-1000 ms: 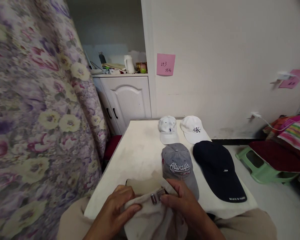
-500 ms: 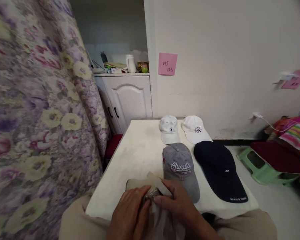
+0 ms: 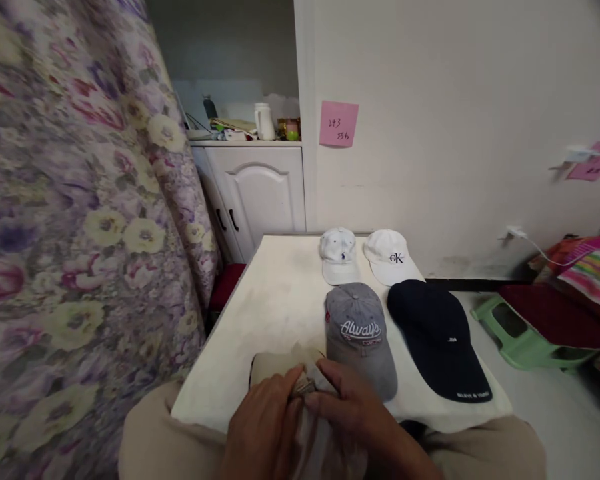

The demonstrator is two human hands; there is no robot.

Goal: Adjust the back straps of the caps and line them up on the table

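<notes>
A beige cap (image 3: 273,364) is in both my hands at the near edge of the table, its adjusting strap and a small buckle (image 3: 304,385) between my fingers. My left hand (image 3: 260,421) is closed on the cap at the left side of the buckle. From the right, my right hand (image 3: 349,400) pinches the strap between thumb and fingers. My hands cover much of the cap and its fastening. Just beyond my right hand lies a grey cap (image 3: 361,363) with white "Always" lettering.
To the right is a navy cap (image 3: 433,333). A pale cap (image 3: 339,257) and a white cap (image 3: 387,253) lie along the back of the cream-covered table (image 3: 250,313). A floral curtain (image 3: 105,267) hangs at left; a green stool (image 3: 523,343) stands right.
The light strap end that stuck out by my right fingers now shows less and looks bunched at the buckle. Both hands keep hold of the cap. My view has shifted slightly.
</notes>
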